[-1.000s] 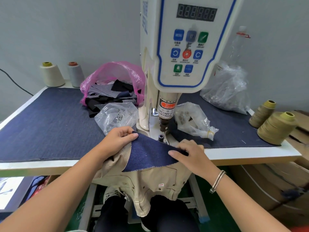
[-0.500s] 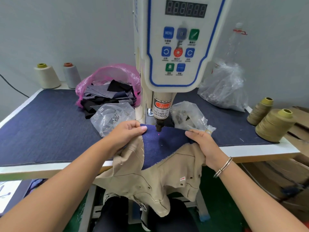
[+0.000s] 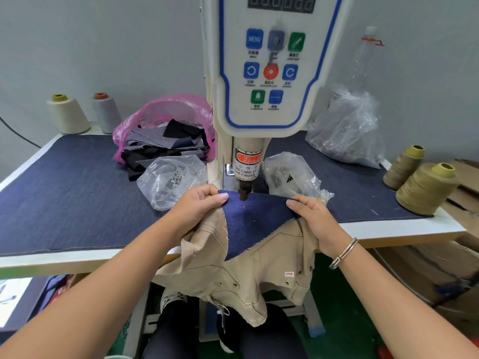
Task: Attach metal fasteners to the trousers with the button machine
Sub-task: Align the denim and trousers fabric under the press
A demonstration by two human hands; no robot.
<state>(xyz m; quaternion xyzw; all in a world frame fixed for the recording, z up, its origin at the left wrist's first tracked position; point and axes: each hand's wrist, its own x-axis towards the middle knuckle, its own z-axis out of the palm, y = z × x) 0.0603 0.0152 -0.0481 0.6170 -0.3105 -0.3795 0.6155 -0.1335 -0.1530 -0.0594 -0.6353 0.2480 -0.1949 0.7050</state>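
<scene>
Our left hand (image 3: 201,206) and right hand (image 3: 312,216) each pinch an edge of the trousers (image 3: 241,265), keeping the denim-lined part taut and flat right under the button machine (image 3: 269,73) punch (image 3: 243,192), probably so the fastener lands on its red dot.

a garment workshop: a white button machine with a blue-edged control panel of coloured keys (image 3: 272,71) stands on a white worktable covered in dark blue denim cloth (image 3: 64,187). cones of cream and grey thread (image 3: 68,114) sit at the back left and olive thread cones (image 3: 425,187) at the right. a pink plastic bag of fabric scraps (image 3: 166,136) and clear plastic bags of small metal parts (image 3: 171,180) lie beside the machine.
</scene>
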